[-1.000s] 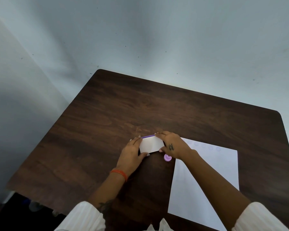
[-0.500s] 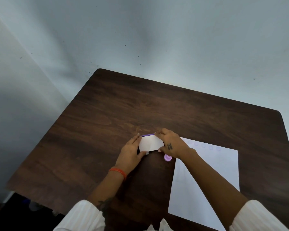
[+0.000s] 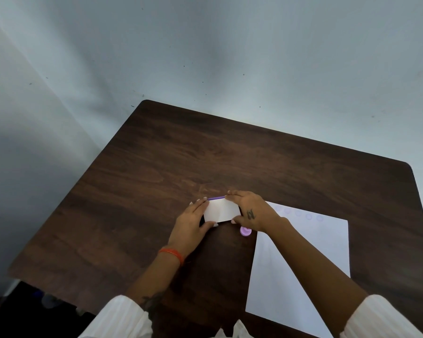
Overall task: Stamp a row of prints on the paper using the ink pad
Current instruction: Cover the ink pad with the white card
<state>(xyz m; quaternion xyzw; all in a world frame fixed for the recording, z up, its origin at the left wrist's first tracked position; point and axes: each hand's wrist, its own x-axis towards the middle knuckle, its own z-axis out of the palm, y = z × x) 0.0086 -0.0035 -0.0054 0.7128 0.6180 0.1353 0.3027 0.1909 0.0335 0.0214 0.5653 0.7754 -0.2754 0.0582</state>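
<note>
Paper (image 3: 300, 272), a plain white rectangular sheet, lies flat on the near right part of the dark brown wood-grain counter (image 3: 156, 191), and along its far edge runs a faint row of pale lilac round prints (image 3: 303, 214), which suggests the stamping is largely done. Just off the sheet's left edge sits a small round lilac plastic stamp (image 3: 245, 231), partly hidden under the right wrist and held by neither hand. Beyond it, both hands frame a small flat white rectangular ink pad case (image 3: 220, 210) with a thin purple strip showing at its far edge: the left hand (image 3: 193, 226) pinches its left end between thumb and fingers, the right hand (image 3: 250, 211) grips its right end the same way. Whether the lid is fully seated is hard to tell from here, but the step looks like closing the case; it would go best with even pressure from both ends, keeping the case flat on the counter.
</note>
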